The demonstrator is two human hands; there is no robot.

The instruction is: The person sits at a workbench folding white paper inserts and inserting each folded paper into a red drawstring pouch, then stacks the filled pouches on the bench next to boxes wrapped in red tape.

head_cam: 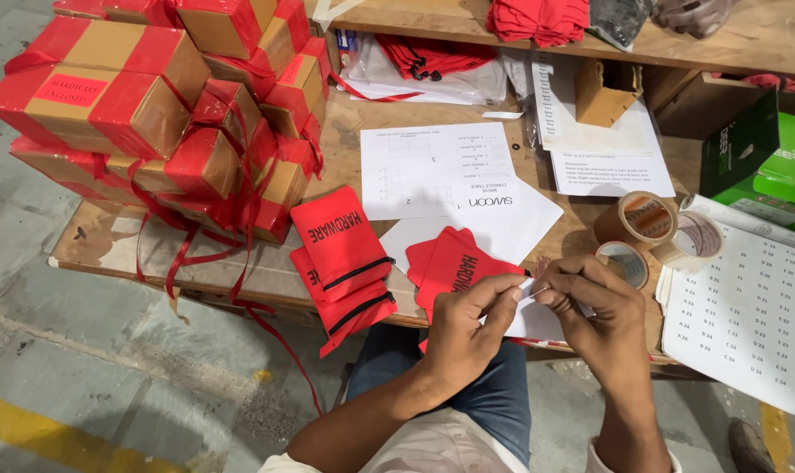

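Left hand [467, 328] and right hand [594, 307] together over the near table edge, fingertips pinched on a small white paper slip [527, 286] held between them (thumbs and forefingers closed on it, remaining fingers curled). Slip just above a larger white sheet [538, 320] partly hidden under the hands. Directly behind the left hand, touching the sheet, a small stack of flat red fabric pouches [454, 258] with black lettering. Further left, hanging over the table edge, two more red zip pouches [345, 263] piled one on the other, black zippers toward the near side. Behind these, white printed instruction sheets [437, 171] spread on the wooden table [117, 241]. Just right of the right hand, three rolls of tape [647, 232] clustered together, two brown and one clear, and beside them a white sheet of printed labels [748, 307] reaching past the table edge. At far left, a heap of cardboard boxes wrapped in red tape [152, 105], loose red ribbon trailing down to the floor. At far right, green cartons [761, 153]. On the upper shelf, folded red cloth [538, 17].
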